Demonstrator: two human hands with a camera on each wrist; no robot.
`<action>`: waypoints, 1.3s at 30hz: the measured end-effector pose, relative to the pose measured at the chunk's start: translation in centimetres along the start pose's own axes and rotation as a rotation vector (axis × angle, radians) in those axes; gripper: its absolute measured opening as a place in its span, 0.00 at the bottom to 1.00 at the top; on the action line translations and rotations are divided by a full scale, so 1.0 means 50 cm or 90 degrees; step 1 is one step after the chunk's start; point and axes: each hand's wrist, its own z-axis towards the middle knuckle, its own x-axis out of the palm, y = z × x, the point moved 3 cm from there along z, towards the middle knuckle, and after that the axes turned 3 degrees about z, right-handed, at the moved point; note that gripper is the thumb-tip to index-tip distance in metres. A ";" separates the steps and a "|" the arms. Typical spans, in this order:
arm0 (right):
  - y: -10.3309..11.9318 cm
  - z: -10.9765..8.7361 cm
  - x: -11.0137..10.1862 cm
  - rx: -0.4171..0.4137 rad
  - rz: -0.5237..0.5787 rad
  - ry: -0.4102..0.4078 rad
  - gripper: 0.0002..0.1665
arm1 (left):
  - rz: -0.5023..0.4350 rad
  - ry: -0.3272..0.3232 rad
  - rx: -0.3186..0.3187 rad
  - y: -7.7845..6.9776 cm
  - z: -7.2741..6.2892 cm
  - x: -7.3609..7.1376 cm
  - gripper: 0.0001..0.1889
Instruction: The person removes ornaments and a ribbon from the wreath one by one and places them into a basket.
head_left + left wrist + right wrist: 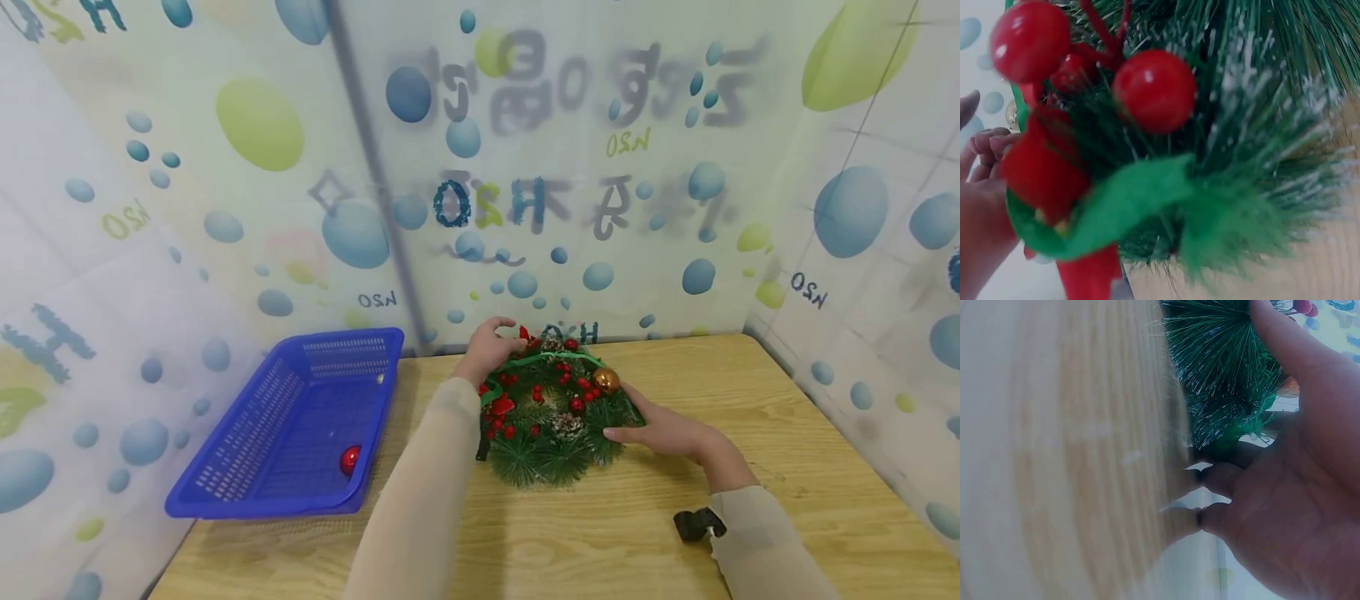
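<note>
A green Christmas wreath lies on the wooden table, trimmed with red berries, red flowers, pine cones, a gold ball and a green ribbon. My left hand is at its far left edge, beside a red flower; thumb and index finger stand apart. Part of that hand is hidden behind the flower in the left wrist view. At the wreath's right side, my right hand holds the rim, thumb over the greenery and the other fingers around the outer edge, fingertips down at the tabletop.
To the left stands a blue plastic basket with a shiny red ball inside. A black strap mount is on the right wrist. Behind the table hangs a printed curtain with blue and green spots.
</note>
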 end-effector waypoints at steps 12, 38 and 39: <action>0.004 -0.003 0.000 0.004 0.007 0.000 0.70 | 0.100 -0.049 -0.042 0.012 0.026 0.022 0.23; 0.002 -0.001 -0.002 0.003 0.000 -0.002 0.70 | 0.037 -0.068 -0.067 0.047 0.025 0.029 0.22; 0.002 -0.002 -0.003 0.005 0.000 -0.003 0.70 | 0.038 -0.069 -0.065 0.047 0.024 0.030 0.22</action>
